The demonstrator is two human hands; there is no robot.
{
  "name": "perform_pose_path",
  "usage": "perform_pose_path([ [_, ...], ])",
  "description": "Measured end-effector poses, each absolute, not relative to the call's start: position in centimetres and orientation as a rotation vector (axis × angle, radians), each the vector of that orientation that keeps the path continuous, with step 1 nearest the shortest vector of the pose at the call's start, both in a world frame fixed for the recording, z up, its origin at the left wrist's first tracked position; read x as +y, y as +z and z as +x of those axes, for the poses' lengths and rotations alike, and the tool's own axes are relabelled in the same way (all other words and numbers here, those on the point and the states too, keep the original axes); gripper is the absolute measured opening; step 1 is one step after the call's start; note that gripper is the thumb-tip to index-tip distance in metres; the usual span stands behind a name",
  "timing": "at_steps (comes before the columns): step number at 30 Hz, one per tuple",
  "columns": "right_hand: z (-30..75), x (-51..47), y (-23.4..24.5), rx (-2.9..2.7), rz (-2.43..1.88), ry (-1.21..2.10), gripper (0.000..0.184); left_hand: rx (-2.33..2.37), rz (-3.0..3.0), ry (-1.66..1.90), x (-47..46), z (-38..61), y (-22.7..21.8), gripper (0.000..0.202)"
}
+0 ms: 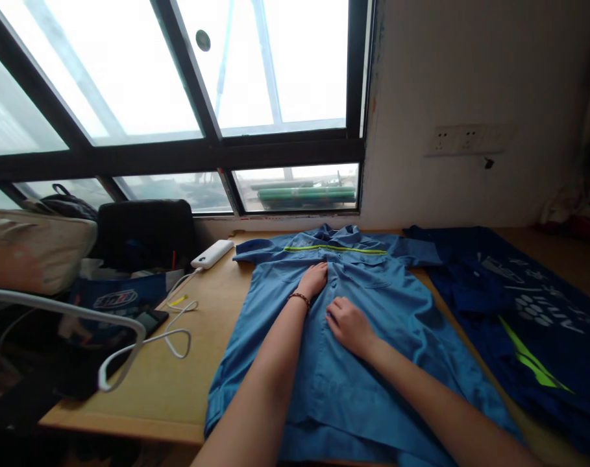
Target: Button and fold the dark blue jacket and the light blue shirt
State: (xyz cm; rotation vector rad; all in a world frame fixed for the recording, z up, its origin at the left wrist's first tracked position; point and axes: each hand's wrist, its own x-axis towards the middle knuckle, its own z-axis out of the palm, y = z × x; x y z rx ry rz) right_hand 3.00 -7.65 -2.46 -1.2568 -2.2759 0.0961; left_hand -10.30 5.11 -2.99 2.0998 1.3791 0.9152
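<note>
A blue short-sleeved work shirt (367,383) lies spread front side up on the table, its collar toward the window and a yellow-green stripe across the chest. My left hand (314,279), with a beaded bracelet at the wrist, rests flat on the shirt's chest, fingertips at the front placket. Closer to me, my right hand (350,324) lies on the cloth just right of the placket, its fingers slightly bent and apart. Both hands touch the shirt. The undersides of the fingers are hidden.
Dark blue garments (533,305) with white print lie at the right. A white power bank (213,253) with a white cable (178,334) sits at the left of the wooden table (172,389). Bags (36,250) and a black chair back (146,230) stand further left.
</note>
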Motion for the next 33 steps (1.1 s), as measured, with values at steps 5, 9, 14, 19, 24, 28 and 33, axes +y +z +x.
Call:
perform_pose_path([
  [5,4.2,-10.5,-2.5,-2.248,-1.264,0.22,0.029,1.38,2.055,1.005,4.5,-9.6,-2.4,0.022],
  [9,6.5,-8.3,-3.2,-2.141,-1.323,0.315,0.022,1.351,2.04,1.011,2.5,-9.1,-1.7,0.021],
  [14,8.1,-5.6,-4.2,-1.977,-1.436,0.395,0.014,1.339,1.875,1.122,-0.9,-8.6,-1.1,0.021],
  [19,8.1,-6.0,-3.1,-1.775,-1.429,0.471,0.015,1.133,1.738,0.826,-4.3,-8.6,-1.2,0.012],
  [24,6.4,-7.7,-1.9,-1.632,-1.372,0.951,0.032,0.948,1.615,0.641,-6.7,-8.9,-1.3,0.004],
  [28,5.2,-9.0,-1.4,-1.762,-1.384,0.87,0.031,0.929,1.431,0.591,-7.7,-9.5,-1.0,0.021],
  [33,5.3,-9.5,-0.7,-1.767,-1.283,1.186,0.031,0.899,1.404,0.604,-7.7,-9.6,-1.7,0.036],
])
